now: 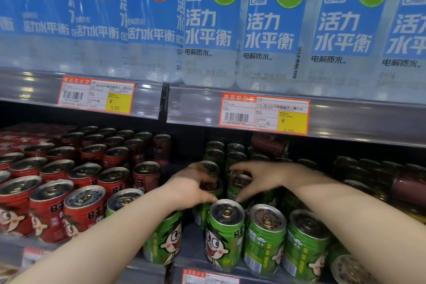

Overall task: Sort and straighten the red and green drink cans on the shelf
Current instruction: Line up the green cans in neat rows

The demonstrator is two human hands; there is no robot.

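Red cans (85, 205) stand in rows on the left half of the lower shelf. Green cans (265, 237) stand on the right half, and one green can (224, 233) is upright at the front middle. My left hand (191, 185) is cupped over the top of a green can (213, 188) in the second row. My right hand (255, 178) reaches in from the right, fingers curled around the top of a neighbouring green can (241, 183). A dark red can (269, 145) lies on its side on top of the green cans at the back.
The upper shelf (345, 120) holds tall clear bottles (212, 30) with blue labels, with orange price tags (265, 113) on its rail. Another dark can (408, 188) lies sideways at the far right. The lower shelf's front edge (147, 270) runs below the cans.
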